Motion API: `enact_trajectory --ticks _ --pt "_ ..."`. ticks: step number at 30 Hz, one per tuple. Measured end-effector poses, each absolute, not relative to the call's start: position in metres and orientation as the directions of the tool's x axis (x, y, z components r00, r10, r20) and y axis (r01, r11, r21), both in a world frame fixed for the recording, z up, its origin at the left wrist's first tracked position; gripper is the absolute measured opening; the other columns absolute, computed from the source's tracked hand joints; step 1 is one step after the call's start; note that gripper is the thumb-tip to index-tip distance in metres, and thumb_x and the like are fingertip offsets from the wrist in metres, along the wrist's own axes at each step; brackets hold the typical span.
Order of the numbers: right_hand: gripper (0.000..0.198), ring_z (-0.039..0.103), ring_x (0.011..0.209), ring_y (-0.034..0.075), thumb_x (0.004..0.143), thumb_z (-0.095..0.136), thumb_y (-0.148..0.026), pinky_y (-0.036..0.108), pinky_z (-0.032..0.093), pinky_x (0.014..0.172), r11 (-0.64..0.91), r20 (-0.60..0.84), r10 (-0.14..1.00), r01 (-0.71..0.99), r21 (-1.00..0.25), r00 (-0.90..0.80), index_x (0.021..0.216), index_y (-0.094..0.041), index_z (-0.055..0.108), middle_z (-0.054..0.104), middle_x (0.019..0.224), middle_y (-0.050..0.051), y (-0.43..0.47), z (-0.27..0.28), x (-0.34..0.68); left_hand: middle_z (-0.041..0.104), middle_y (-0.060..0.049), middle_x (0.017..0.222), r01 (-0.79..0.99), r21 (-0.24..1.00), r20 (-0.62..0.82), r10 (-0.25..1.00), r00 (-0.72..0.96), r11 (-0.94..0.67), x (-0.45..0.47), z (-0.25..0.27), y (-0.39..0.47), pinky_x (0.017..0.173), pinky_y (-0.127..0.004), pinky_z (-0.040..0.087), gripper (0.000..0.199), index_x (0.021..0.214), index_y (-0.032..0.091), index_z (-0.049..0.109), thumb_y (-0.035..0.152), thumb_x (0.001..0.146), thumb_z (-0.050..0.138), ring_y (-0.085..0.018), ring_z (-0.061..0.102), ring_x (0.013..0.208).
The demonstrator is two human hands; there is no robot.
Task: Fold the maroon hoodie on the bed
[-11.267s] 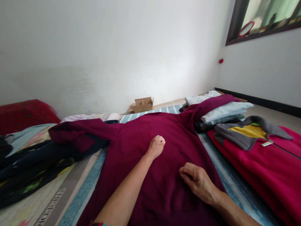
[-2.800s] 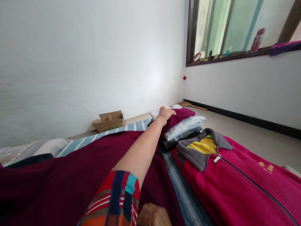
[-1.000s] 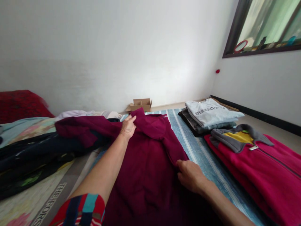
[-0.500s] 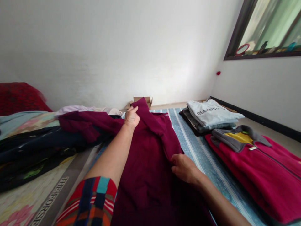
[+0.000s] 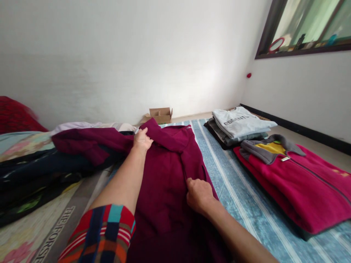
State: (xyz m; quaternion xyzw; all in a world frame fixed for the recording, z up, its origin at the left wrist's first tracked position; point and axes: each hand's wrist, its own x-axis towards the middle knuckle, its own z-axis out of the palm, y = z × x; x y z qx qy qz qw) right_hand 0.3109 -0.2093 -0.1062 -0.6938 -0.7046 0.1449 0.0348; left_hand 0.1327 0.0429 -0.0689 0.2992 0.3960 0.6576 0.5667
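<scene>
A maroon long-sleeved sweatshirt (image 5: 161, 182) lies spread in front of me, its neckline at the far end. My left hand (image 5: 142, 139) is closed on the end of one sleeve and holds it folded across the upper chest, close to the collar. Lower down, my right hand (image 5: 200, 195) grips the fabric at the right side, near the bend of that sleeve; its fingertips are partly hidden. The other sleeve stretches left over dark clothes (image 5: 65, 164).
On the right, a folded pink fleece jacket (image 5: 287, 190) with a grey collar lies before a folded stack topped by a grey shirt (image 5: 241, 122). A cardboard box (image 5: 161, 116) stands by the wall. Blue striped bedding (image 5: 219, 168) lies beneath, with a red item (image 5: 19, 115) far left.
My left hand has brought the sleeve end lower and flatter across the chest. My right hand has shifted inward over the sweatshirt. The view has turned slightly.
</scene>
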Motion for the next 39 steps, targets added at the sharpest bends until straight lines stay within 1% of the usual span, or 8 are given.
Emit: enact_trajectory --ticks 4,8,13,18,24,30,36,39 --pt "0.028 0.067 0.083 0.028 0.079 0.045 -0.014 0.037 0.049 0.068 0.012 -0.119 0.992 0.971 -0.238 -0.042 0.102 -0.014 0.061 0.068 0.093 0.016 -0.213 -0.113 0.305 0.063 -0.007 0.111 -0.418 0.905 -0.184 0.96 -0.208 0.083 0.119 -0.093 0.03 0.093 -0.053 0.041 0.024 0.102 0.028 0.05 0.017 0.081 0.054 -0.022 0.062 0.101" --pt "0.021 0.066 0.08 0.027 0.081 0.05 -0.025 0.033 0.047 0.067 0.073 -0.064 0.993 0.95 -0.304 -0.097 0.095 -0.016 0.061 0.069 0.086 0.013 -0.218 -0.111 0.309 0.064 -0.017 0.102 -0.292 0.935 -0.26 0.948 -0.184 0.2 0.115 -0.103 0.017 0.088 -0.051 0.044 0.015 0.09 0.018 0.055 0.02 0.076 0.062 -0.028 0.062 0.099" --pt "0.02 0.061 0.074 0.013 0.09 0.041 -0.026 0.022 0.041 0.066 0.346 0.307 0.93 0.762 -0.548 -0.202 0.087 -0.02 0.06 0.065 0.08 0.002 -0.237 -0.116 0.337 0.067 -0.018 0.078 -0.109 0.945 -0.316 0.946 -0.067 0.308 0.127 -0.112 -0.019 0.077 -0.05 0.049 0.015 0.075 0.015 0.059 0.021 0.068 0.071 -0.033 0.065 0.086" --pt "0.017 0.059 0.081 0.015 0.09 0.043 -0.022 0.026 0.044 0.076 0.433 0.512 0.853 0.679 -0.593 -0.097 0.089 -0.02 0.06 0.064 0.084 0.005 -0.261 -0.138 0.376 0.067 -0.014 0.071 0.074 0.936 -0.349 0.934 0.075 0.344 0.161 -0.128 -0.068 0.066 -0.044 0.051 0.02 0.075 0.015 0.059 0.023 0.065 0.074 -0.03 0.067 0.071" --pt "0.02 0.051 0.114 0.022 0.086 0.052 -0.027 0.038 0.04 0.099 0.435 0.462 0.866 0.746 -0.504 -0.193 0.1 -0.018 0.062 0.06 0.115 0.01 -0.276 -0.156 0.373 0.064 -0.007 0.067 0.241 0.9 -0.399 0.91 0.118 0.363 0.209 -0.135 -0.093 0.056 -0.034 0.049 0.029 0.075 0.018 0.052 0.029 0.063 0.075 -0.022 0.064 0.058" --pt "0.026 0.044 0.123 0.027 0.089 0.048 -0.028 0.044 0.037 0.103 0.325 0.328 0.922 0.871 -0.368 -0.206 0.109 -0.017 0.061 0.056 0.123 0.012 -0.278 -0.157 0.351 0.06 -0.001 0.061 0.329 0.908 -0.296 0.953 0.064 0.26 0.234 -0.143 -0.092 0.049 -0.025 0.041 0.031 0.081 0.018 0.054 0.021 0.058 0.076 -0.016 0.056 0.053" --pt "0.029 0.043 0.124 0.027 0.089 0.048 -0.029 0.043 0.037 0.103 0.269 0.309 0.937 0.905 -0.329 -0.166 0.113 -0.015 0.059 0.054 0.128 0.012 -0.281 -0.157 0.345 0.063 -0.004 0.082 0.296 0.949 -0.117 0.993 0.005 0.11 0.24 -0.152 -0.082 0.065 -0.026 0.046 0.058 0.107 0.016 0.055 0.009 0.053 0.075 -0.019 0.061 0.076" --pt "0.034 0.043 0.124 0.029 0.089 0.049 -0.035 0.045 0.038 0.102 0.256 0.3 0.941 0.909 -0.33 -0.156 0.115 -0.015 0.057 0.053 0.129 0.014 -0.281 -0.157 0.344 0.063 -0.003 0.081 0.292 0.955 -0.063 0.998 0.004 0.059 0.238 -0.159 -0.077 0.068 -0.026 0.046 0.063 0.111 0.015 0.056 0.006 0.051 0.074 -0.02 0.061 0.078"
